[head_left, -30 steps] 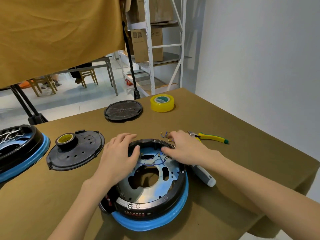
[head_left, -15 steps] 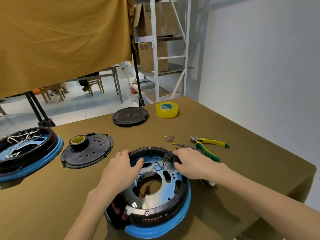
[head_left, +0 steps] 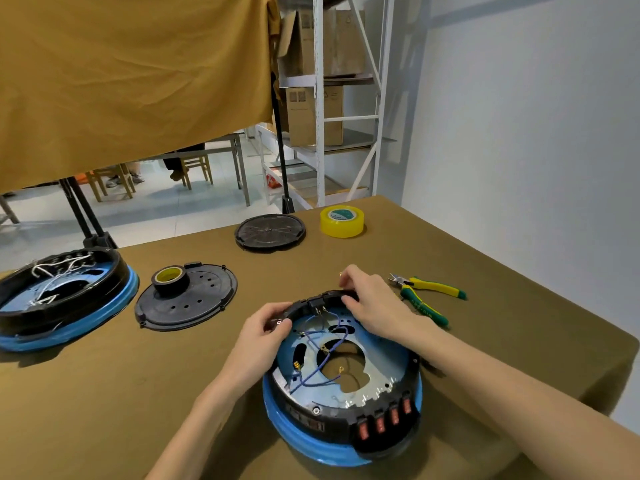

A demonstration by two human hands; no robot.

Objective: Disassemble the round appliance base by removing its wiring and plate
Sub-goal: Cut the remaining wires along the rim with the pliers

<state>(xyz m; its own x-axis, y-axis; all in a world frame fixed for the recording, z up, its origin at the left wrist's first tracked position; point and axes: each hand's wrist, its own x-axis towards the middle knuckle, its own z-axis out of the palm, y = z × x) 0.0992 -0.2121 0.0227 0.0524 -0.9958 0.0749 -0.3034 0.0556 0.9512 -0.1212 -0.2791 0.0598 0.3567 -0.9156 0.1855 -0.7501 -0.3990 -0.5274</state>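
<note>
The round base [head_left: 341,403] looks like glossy black plastic over a smooth blue rim, with a shiny metal plate [head_left: 375,367] inside. Matt olive cloth covers the table [head_left: 502,341].

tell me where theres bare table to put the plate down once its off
Bare cloth lies near the front left, below the black cover and left of the left hand. Also bare: between the tape roll and pliers. Crowded around the base itself.

On the desk [head_left: 485,265] lie green-and-yellow pliers [head_left: 427,294], a yellow tape roll [head_left: 342,221] and a black disc [head_left: 270,231]. A perforated black cover [head_left: 194,301] carries a small tape roll [head_left: 170,277]. Cardboard boxes [head_left: 315,114] fill the metal shelf [head_left: 320,98] behind.
</note>
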